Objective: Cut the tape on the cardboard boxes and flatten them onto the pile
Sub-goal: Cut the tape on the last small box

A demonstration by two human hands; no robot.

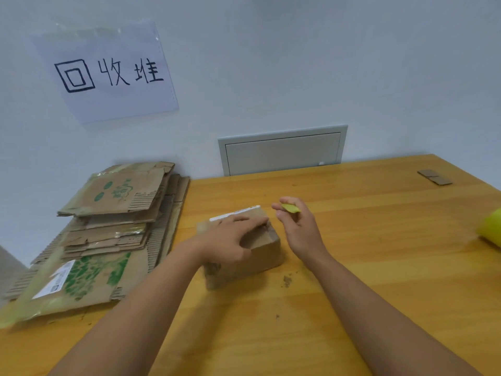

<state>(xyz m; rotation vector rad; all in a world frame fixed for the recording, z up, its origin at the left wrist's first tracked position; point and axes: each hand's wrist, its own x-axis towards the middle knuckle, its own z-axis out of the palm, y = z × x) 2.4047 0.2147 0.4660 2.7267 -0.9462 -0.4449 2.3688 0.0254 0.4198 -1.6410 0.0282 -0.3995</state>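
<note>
Three handwritten characters, 回收堆, on paper sign [108, 69].

A plain back room or office corner set up as a cardboard recycling spot: at ten o'clock a handwritten paper sign [108, 69] reading 回收堆 is taped to the bare white wall, flattened cartons [108, 226] are stacked beneath it at nine o'clock, beside a wooden worktop [352, 267], with a wall service hatch [282, 150] at twelve.

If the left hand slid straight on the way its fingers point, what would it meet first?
Probably the right hand holding the small yellow-green cutter, just past the box edge; the left hand points right. Depth unclear.
</note>
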